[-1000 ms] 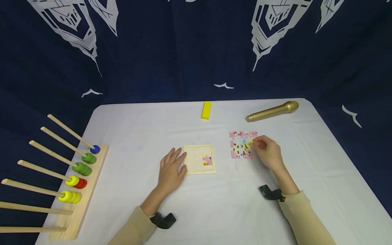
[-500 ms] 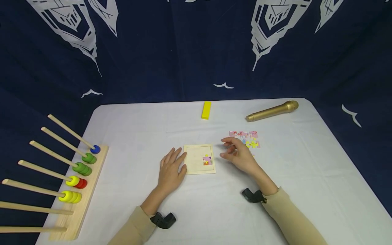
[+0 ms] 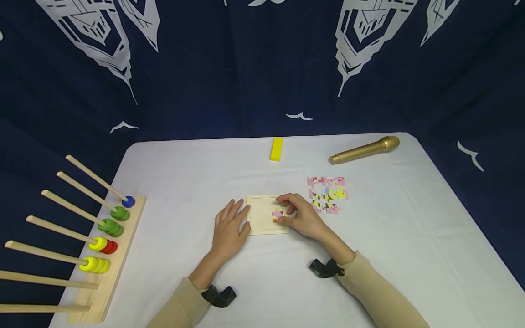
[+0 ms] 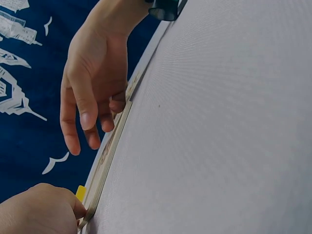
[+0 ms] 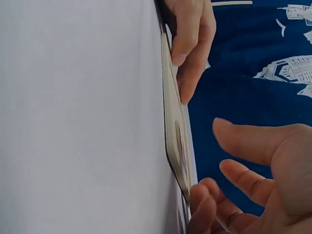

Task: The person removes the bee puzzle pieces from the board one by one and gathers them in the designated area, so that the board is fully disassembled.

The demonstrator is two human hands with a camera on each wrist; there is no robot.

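Observation:
A shallow wooden puzzle tray (image 3: 262,218) lies flat mid-table. Toward its right side sits a pink puzzle piece (image 3: 277,213) with a yellow tab. My left hand (image 3: 230,226) rests beside the tray, fingers spread, with fingertips and thumb touching its left edge. Over the tray's right edge hovers my right hand (image 3: 304,216); its thumb and fingers are apart around the piece. In the right wrist view nothing shows between the right thumb (image 5: 243,141) and the loosely bent fingers. Pink and yellow puzzle pieces (image 3: 327,195) lie grouped in rows right of the tray.
At the left stands a wooden bead rack (image 3: 119,255) with long pegs and coloured rings. A yellow block (image 3: 276,149) lies at the table's far edge. Behind the pieces is a gold microphone (image 3: 365,150). A dark blue patterned cloth (image 3: 229,68) hangs behind.
My right hand has moved left from the grouped pieces to the tray's right edge, uncovering a yellow piece in the group. My left hand stays where it was.

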